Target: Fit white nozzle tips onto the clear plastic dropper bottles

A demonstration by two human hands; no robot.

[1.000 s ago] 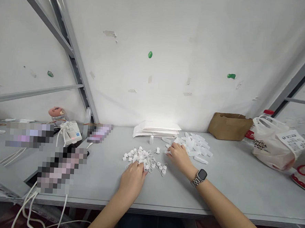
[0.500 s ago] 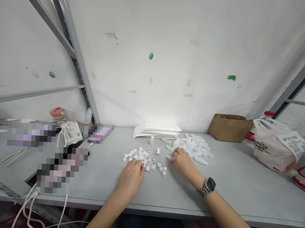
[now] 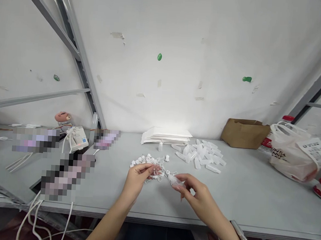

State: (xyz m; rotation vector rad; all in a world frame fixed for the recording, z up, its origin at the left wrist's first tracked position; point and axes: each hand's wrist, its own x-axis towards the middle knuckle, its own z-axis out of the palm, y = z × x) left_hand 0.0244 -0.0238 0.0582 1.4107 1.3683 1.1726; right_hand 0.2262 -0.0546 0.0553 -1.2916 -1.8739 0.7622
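My right hand (image 3: 196,191) pinches a small translucent plastic bottle (image 3: 176,181), its neck pointing left toward my other hand. Between the thumb and fingertips of my left hand (image 3: 139,175) is a small white ringed cap (image 3: 156,171), partly covered by the fingers. Just behind and below it lies a pile of white caps (image 3: 148,158), some with loops and straps. One capped bottle (image 3: 160,146) stands upright behind the pile. To the right spreads a heap of translucent bottles (image 3: 202,153), most lying on their sides.
White flat envelopes (image 3: 166,135) are stacked against the wall. On the right are a brown cardboard box (image 3: 243,134) and a plastic carrier bag (image 3: 294,157). A white device (image 3: 77,139), cables and blurred-out items occupy the left, beside a metal shelf post (image 3: 77,53).
My right hand has come from the bottle heap toward the front with a bottle. My left hand has lifted a cap off the pile and moved slightly right.
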